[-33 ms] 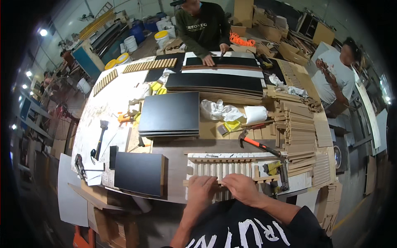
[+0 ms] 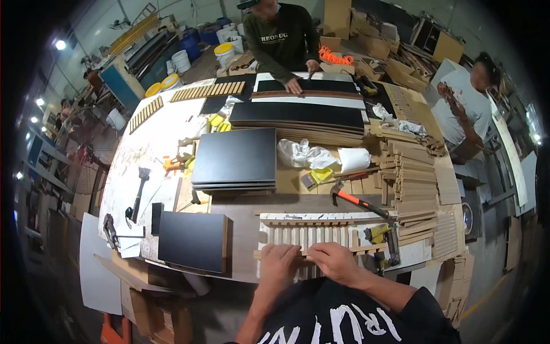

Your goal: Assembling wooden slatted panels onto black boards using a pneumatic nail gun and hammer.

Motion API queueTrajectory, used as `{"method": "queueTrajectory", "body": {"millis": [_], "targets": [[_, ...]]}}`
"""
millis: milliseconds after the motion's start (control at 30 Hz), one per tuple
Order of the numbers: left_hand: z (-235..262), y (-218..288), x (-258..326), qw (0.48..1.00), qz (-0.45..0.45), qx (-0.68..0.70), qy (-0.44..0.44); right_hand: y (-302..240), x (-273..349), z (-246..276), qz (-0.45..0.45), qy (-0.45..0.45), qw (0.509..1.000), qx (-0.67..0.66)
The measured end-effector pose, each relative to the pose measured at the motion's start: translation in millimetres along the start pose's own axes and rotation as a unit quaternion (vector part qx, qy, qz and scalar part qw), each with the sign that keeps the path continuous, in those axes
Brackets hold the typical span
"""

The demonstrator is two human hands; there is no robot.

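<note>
The left hand (image 2: 279,265) is lying palm down, fingers curled loosely, pressing on the near edge of a slatted wooden panel (image 2: 309,236) at the front of the worktop (image 2: 243,229). The right hand (image 2: 335,262) is sitting just beside it, fingers bent and pinching a thin wooden strip (image 2: 269,253) that is running along the panel's near edge. Neither hand is closing fully; both are touching the panel and nearly touching each other.

Compared with the earlier picture, both hands are staying in the same place on the panel, and nothing on the worktop is shifting.

To the right of the panel a yellow and black tool (image 2: 379,235) is lying, and just beyond it a hammer (image 2: 356,199) with an orange handle is resting at a slant. To the left a small black board (image 2: 192,241) is lying flat near the edge, and further back a stack of black boards (image 2: 236,159) is sitting. Crumpled white plastic (image 2: 305,153) is lying beside that stack. Piles of wooden slats (image 2: 415,178) are filling the right side.

At the far end a person in a dark green top (image 2: 282,40) is pressing both hands on a long black panel (image 2: 303,87). Another person in a white top (image 2: 467,106) is standing at the right. Beyond the far corner, white buckets (image 2: 181,59) are standing, two with yellow lids (image 2: 162,85); what is in them cannot be told.
</note>
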State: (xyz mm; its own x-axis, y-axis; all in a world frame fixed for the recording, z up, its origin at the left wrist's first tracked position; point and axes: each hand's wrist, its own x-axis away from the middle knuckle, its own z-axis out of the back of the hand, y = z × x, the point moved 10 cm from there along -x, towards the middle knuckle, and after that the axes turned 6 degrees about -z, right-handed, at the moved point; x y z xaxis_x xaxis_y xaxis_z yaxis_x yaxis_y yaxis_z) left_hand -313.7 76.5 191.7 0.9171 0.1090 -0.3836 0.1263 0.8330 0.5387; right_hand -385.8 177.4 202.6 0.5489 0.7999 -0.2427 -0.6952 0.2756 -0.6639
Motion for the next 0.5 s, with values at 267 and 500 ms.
{"method": "queueTrajectory", "body": {"millis": [267,500], "targets": [[2.3,6.5,0.9,1.0,-0.014,-0.001,0.009,-17.0,16.5,5.9,0.116,0.028,0.993,0.008],[-11.4,-8.0,4.7,0.999,0.016,-0.004,-0.028,1.9,5.2,2.9,-0.024,0.006,0.998,-0.051]]}}
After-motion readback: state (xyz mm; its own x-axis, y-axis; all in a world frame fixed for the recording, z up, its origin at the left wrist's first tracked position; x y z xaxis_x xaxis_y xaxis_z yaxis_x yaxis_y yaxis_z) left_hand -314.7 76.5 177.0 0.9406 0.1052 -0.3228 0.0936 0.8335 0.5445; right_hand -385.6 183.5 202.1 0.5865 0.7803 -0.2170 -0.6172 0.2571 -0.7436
